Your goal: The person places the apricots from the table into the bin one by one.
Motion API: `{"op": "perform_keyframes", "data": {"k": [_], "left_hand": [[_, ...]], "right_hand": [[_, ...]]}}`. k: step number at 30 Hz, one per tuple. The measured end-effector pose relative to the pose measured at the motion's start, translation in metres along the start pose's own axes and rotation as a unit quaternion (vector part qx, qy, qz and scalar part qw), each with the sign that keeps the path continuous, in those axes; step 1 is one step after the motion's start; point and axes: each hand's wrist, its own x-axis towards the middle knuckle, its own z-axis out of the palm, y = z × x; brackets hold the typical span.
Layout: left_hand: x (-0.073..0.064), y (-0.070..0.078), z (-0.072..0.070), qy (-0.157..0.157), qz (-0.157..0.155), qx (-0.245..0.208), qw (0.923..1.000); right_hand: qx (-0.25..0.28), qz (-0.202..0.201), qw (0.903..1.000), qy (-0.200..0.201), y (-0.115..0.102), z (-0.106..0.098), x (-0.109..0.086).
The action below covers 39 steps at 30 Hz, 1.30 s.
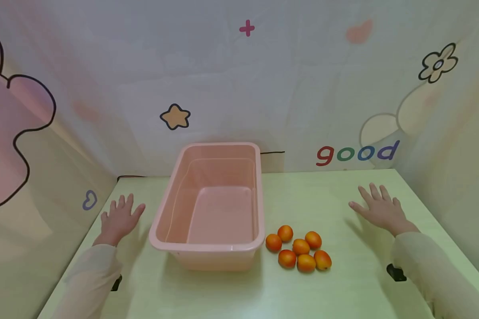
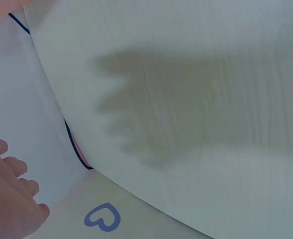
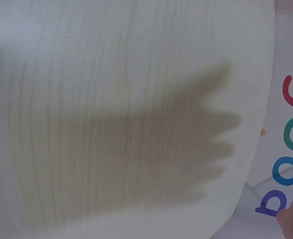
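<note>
My left hand (image 1: 121, 219) hovers palm down with fingers spread, left of a pink plastic basin (image 1: 207, 247), and holds nothing. On the far side, my right hand (image 1: 382, 210) is likewise spread above the table and holds nothing. Inside, the basin shows a bare pink bottom. Several small orange-red fruits, like cherry tomatoes (image 1: 301, 247), lie in a loose cluster just right of the basin's near corner, between it and the right hand. Both wrist views show a hand's shadow on the tabletop; part of the left hand (image 2: 12, 191) appears at the left wrist view's edge.
The pale wood-grain table (image 1: 207, 294) carries everything. Printed cloth stands behind it and at both sides, with the coloured word "good" (image 1: 357, 153) at back right and a star (image 1: 175, 117) above the basin. A dark strap piece (image 1: 396, 272) shows under the right sleeve.
</note>
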Motion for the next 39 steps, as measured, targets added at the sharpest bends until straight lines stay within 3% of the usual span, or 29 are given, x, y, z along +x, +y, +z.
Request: {"op": "perform_keyframes", "data": {"k": [16,27,33,39], "left_hand": [[-0.002,0.006,-0.026,0.031,0.037,0.005,0.9988],[-0.009,0.037,-0.062,0.032,0.095,0.029,0.9945],[-0.012,0.057,-0.066,0.025,0.127,0.016,0.9915],[-0.018,0.078,-0.064,0.038,0.173,0.013,0.9842]], "right_hand": [[-0.014,-0.023,0.9995,0.014,-0.003,-0.014,-0.005],[-0.034,-0.042,0.9983,0.022,-0.017,-0.033,-0.008],[-0.051,-0.071,0.9956,0.035,-0.035,-0.035,-0.011],[-0.065,-0.122,0.9886,0.059,-0.056,-0.032,-0.015]]}}
